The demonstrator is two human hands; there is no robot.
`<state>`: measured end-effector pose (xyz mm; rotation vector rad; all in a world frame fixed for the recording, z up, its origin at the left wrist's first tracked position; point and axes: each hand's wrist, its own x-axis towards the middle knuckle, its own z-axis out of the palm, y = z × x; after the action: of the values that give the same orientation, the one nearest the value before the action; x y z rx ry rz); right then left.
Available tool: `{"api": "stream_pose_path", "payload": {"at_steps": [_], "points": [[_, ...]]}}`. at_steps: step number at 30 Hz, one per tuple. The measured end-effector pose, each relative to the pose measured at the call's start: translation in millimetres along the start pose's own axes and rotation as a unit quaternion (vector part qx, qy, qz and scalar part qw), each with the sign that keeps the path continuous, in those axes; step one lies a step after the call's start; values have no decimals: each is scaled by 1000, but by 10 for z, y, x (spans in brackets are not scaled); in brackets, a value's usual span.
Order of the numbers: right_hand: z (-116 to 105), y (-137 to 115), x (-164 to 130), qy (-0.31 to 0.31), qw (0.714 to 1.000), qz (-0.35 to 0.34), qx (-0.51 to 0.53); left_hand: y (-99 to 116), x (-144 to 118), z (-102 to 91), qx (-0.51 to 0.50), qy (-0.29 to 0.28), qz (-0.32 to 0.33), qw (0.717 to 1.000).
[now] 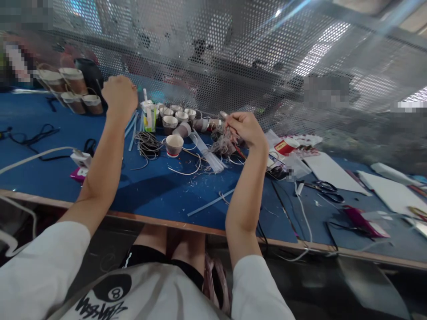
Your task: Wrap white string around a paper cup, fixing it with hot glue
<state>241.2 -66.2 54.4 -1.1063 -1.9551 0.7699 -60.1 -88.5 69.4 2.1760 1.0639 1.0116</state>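
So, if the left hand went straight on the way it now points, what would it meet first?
Probably the perforated screen, which appears beyond the left hand; the depth between them is unclear.

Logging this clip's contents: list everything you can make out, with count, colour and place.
table: one, blue, across view
perforated screen: one, grey, behind
cups: many, white and brown, back left and centre
carton: one, multicoloured, back centre
coiled cord: one, grey, centre
strips: several, clear, centre
tangle: one, grey, centre
scissors: one pair, dark, right
papers: several, white, right
packets: two, purple, left and right
left hand: one, bare, left
right hand: one, bare, centre
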Motion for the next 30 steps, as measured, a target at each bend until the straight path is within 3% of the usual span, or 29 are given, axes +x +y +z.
{"api": "stream_pose_path", "payload": {"at_steps": [2, 6, 8, 10, 13, 16, 18, 20, 22, 25, 28, 30], "points": [[63, -12, 27, -4, 1000, -3, 0, 27, 28, 90, 8, 7, -2, 1000], [336, -131, 82, -51, 999, -4, -9, 64, 177, 534, 9, 2, -13, 1000], [440, -193, 87, -73, 997, -7, -29, 35, 245, 736, -9, -10, -28, 999], [456, -226, 71, -93, 995, 0, -41, -36, 286, 817, -39, -40, -62, 997], [310, -195, 23, -93, 995, 19, -30, -195, 275, 639, -47, -19, -105, 993], [83, -83, -15, -57, 998, 29, -13, -342, 171, 230, -23, 108, -142, 984], [-21, -3, -19, -36, 999, 30, -4, -394, 74, -19, 77, 217, -210, 950], [-49, 40, -6, -23, 999, 26, 0, -399, -1, -151, 177, 249, -264, 915], [-2, 29, 15, -25, 999, 22, -1, -362, -18, -128, 238, 221, -285, 902], [143, -65, 39, -56, 998, 19, 1, -265, 79, 159, 252, 153, -212, 932], [294, -159, 53, -70, 997, 25, 14, -176, 228, 567, 139, 85, -65, 984], [366, -181, 64, -61, 997, 36, 22, -143, 296, 782, 24, 2, -3, 1000]]}}
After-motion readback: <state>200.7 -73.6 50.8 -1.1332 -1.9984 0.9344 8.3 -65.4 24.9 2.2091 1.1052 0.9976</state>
